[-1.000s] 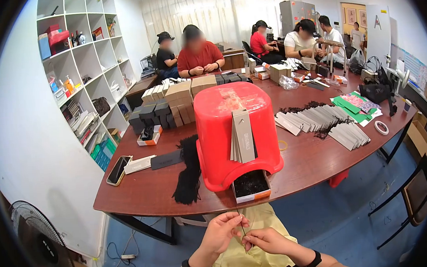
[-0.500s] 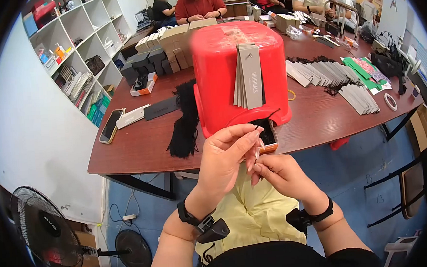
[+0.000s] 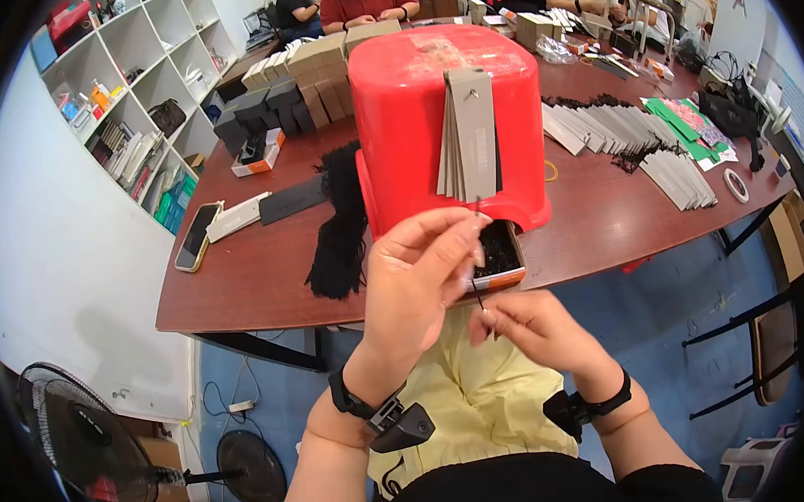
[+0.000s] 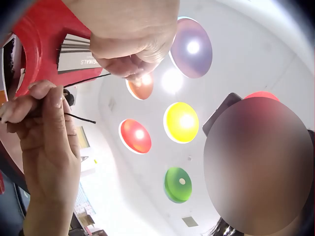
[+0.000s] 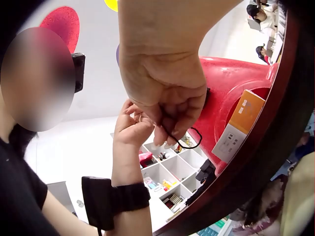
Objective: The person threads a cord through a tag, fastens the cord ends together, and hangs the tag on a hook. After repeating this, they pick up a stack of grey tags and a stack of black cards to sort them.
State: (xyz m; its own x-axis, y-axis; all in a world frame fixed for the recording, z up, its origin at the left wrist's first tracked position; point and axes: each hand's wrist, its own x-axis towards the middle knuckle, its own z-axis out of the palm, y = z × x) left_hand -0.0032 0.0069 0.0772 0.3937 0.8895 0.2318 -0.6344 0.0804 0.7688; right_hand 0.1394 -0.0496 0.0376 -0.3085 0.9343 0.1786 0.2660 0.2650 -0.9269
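A thin black cord [image 5: 189, 146] is pinched by both hands in front of the red stool. My left hand [image 3: 413, 282] holds it with thumb and fingertips, higher up and just below the hanging tags. Lower and to the right, my right hand [image 3: 540, 332] pinches the cord with curled fingers; a loose end [image 4: 81, 118] sticks out past it in the left wrist view. Grey tags [image 3: 469, 141] hang in a fanned bundle on the front of the upturned red stool [image 3: 389, 114]. Under its arch sits a box [image 3: 505, 279] of black cords, partly hidden by my left hand.
Black cords [image 3: 336, 255], a phone [image 3: 198, 238] and loose tags lie left of the stool. Rows of grey tags [image 3: 678, 179] and a tape roll [image 3: 736, 185] lie right. Stacked boxes [image 3: 317, 67] stand behind; people sit across the table. A fan [image 3: 86, 427] stands at lower left.
The view has tipped downward since the first frame. Both hands have risen from over the lap toward the stool's arch, still pinching the cord; over the last half second they have moved little.
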